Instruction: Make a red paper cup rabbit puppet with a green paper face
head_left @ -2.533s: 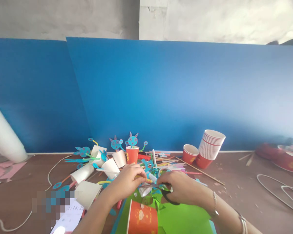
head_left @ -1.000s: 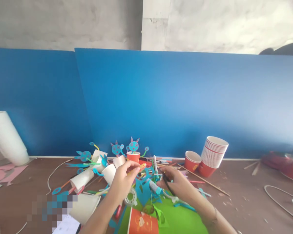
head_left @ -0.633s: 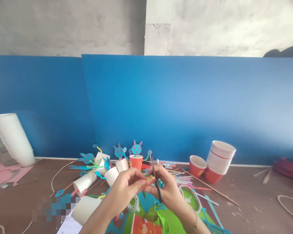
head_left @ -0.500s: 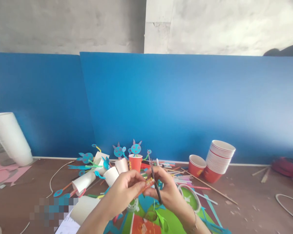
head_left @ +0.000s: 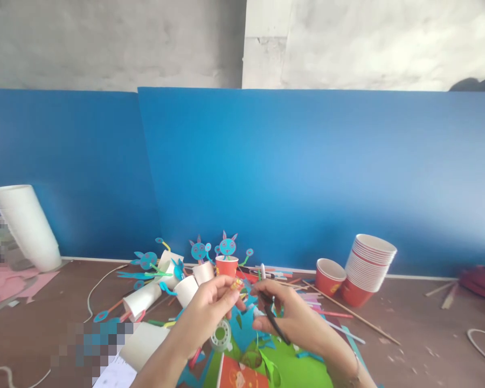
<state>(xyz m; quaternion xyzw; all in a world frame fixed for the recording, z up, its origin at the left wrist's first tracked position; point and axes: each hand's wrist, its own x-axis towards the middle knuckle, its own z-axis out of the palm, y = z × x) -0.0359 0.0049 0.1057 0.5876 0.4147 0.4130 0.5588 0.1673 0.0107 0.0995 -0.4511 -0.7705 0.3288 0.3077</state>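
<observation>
The scissor handle (head_left: 278,325) looks plastic, the stacked cups (head_left: 367,269) smooth paper, the wall (head_left: 105,43) rough

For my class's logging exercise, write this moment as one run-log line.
left hand: pinching small orange-yellow piece | right hand: holding black-handled scissors | nearby: green paper | back right: stacked cups

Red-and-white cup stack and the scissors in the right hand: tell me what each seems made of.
Scissors: handle probably plastic, dark with little shine; blade material isn't clear. Cup stack: likely smooth coated paper, judging by the pale rounded rims and red outer wall.
</observation>
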